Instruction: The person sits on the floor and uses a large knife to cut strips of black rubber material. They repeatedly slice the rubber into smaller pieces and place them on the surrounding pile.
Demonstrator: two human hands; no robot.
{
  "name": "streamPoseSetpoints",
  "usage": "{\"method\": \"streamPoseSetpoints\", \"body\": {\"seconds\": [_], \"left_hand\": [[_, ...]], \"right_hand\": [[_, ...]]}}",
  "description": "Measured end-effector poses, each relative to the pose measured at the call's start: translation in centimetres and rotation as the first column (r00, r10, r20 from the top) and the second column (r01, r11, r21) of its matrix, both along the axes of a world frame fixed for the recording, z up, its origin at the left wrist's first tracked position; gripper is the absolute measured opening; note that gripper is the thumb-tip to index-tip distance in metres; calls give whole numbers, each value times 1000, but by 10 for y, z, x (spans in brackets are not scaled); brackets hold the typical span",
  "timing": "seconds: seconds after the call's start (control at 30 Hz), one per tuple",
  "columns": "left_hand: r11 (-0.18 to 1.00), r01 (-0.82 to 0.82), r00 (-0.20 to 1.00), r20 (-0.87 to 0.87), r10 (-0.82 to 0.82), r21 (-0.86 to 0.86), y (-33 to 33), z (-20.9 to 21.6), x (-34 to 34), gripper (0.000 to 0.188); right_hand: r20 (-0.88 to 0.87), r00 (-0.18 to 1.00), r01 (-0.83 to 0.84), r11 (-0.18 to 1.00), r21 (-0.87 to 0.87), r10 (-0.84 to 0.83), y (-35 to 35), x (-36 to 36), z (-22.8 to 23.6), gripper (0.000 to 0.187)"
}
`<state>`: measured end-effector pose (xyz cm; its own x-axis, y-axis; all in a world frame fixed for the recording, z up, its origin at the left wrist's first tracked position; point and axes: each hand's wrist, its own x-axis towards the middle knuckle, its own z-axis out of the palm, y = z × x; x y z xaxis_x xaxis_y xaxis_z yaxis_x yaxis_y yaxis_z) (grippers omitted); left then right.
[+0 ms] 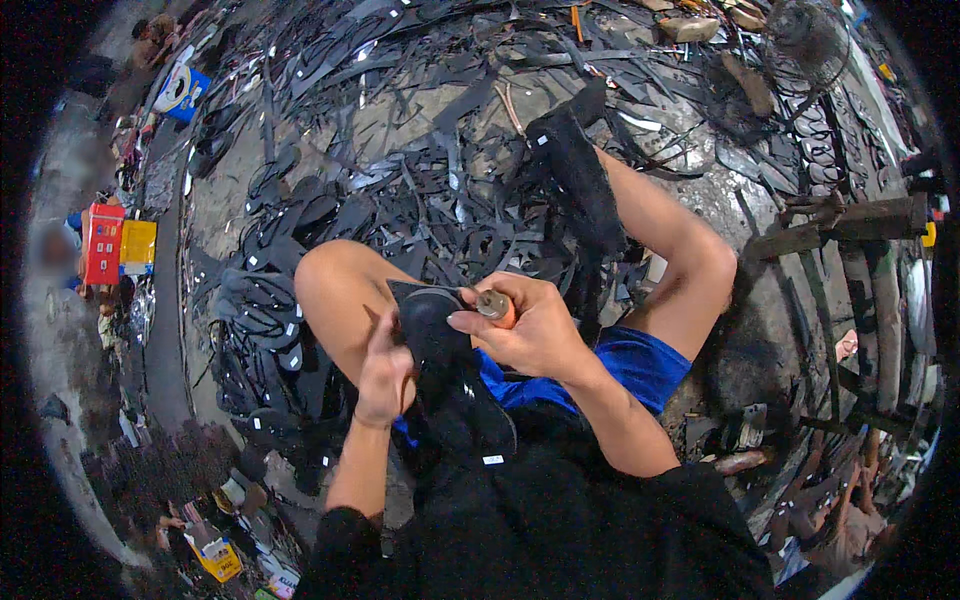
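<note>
My right hand (535, 325) is closed round a short, thick handle (493, 306), orange-brown with a dull, worn end facing up. The tool's working end is hidden, so its kind does not show. Beside it a black sole-shaped piece (428, 325) with a rounded top lies over my lap, between the two hands. My left hand (385, 378) grips the left edge of this piece, thumb stretched upward and fingers partly hidden behind it. The handle is close to the piece's upper right edge.
Black rubber strips and offcuts (400, 210) cover the floor ahead. A heap of black soles (260, 310) lies left of my knee. On the right stands a rough wooden frame (850, 225). A red box (103, 243) and a blue container (183, 93) are far left.
</note>
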<state>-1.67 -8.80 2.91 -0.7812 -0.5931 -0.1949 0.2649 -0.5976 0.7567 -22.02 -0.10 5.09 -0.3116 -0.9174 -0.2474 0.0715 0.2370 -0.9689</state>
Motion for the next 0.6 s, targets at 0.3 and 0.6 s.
{"method": "streamPoseSetpoints", "body": {"seconds": [0.3,0.6], "left_hand": [[964,-258,878,401,261,-62,-40,73,0,32],[968,-174,826,509,244,-182,-17,61,19,37]], "right_hand": [[-634,751,55,974,-218,-184,80,0,-3,37],[-615,787,-80,981,-177,-47,120,19,-23,41]]}}
